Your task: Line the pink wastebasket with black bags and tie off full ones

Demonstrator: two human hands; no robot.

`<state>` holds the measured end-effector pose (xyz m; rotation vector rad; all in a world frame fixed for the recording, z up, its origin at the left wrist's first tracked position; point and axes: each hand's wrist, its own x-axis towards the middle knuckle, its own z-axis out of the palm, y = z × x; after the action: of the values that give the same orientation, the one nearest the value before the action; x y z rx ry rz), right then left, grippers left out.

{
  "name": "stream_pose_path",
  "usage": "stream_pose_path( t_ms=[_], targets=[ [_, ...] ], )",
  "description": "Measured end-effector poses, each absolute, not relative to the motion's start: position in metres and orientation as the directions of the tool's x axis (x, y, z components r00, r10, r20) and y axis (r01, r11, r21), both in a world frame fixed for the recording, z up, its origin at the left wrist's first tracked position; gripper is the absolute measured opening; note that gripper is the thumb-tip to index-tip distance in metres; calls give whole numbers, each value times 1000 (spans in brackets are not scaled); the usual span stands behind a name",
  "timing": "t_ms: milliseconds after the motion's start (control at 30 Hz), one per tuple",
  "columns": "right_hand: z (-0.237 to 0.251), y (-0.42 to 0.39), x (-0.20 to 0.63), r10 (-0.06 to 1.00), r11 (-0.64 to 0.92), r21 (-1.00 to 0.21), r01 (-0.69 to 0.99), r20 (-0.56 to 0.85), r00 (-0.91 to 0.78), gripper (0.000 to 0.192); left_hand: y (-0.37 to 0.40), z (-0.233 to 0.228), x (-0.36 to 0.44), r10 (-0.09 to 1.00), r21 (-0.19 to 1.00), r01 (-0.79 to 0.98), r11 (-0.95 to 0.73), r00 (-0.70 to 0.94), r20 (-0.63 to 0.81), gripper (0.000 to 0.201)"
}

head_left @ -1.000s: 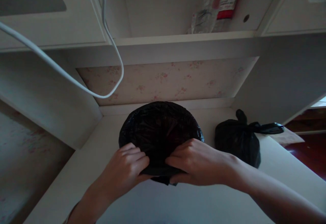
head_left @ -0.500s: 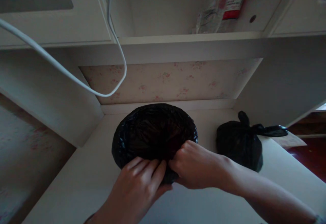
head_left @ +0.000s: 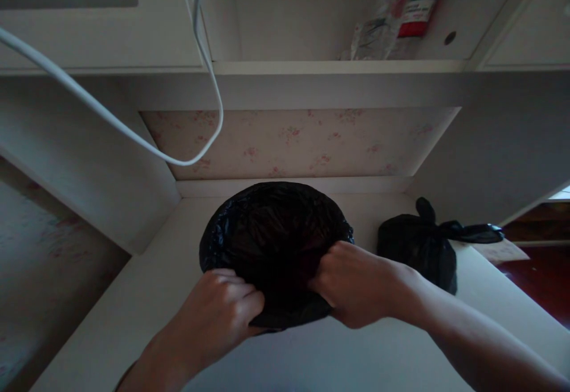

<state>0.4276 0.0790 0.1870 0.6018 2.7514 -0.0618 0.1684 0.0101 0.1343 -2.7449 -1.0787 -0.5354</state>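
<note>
A round bin lined with a black plastic bag (head_left: 271, 231) stands on the white floor in a recess under a shelf. My left hand (head_left: 218, 315) grips the liner at the near left of the rim, fingers curled over the black plastic. My right hand (head_left: 356, 282) grips the liner at the near right of the rim. The two hands are a short gap apart with the liner bunched between them. The inside of the bin is dark and I cannot make out any contents.
A tied black bag (head_left: 418, 249) lies to the right of the bin. A white cable (head_left: 133, 139) loops down from above at the left. A shelf above holds a plastic packet (head_left: 392, 18). Dark red floor (head_left: 538, 279) shows at the far right.
My hands had come together at the near rim half a second ago and have now moved apart again, still holding the liner. The view has shifted slightly.
</note>
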Motion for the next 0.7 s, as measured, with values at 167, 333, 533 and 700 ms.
stream_pose_path(
  t_ms=[167, 333, 533, 700],
  targets=[
    [191, 79, 428, 383, 897, -129, 423, -249, -889, 24, 6, 151, 171, 627, 47, 673, -738, 659, 416, 38],
    [189, 71, 470, 405, 863, -397, 312, 174, -898, 75, -22, 140, 141, 582, 143, 671, -728, 493, 646, 50],
    [87, 73, 519, 884, 443, -859, 257, 466, 36, 27, -25, 49, 109, 662, 894, 425, -141, -631, 404, 24],
    [-13, 78, 498, 980, 37, -974, 224, 79, 180, 46, -3, -2, 120, 782, 993, 12, 117, -617, -85, 52]
  ],
)
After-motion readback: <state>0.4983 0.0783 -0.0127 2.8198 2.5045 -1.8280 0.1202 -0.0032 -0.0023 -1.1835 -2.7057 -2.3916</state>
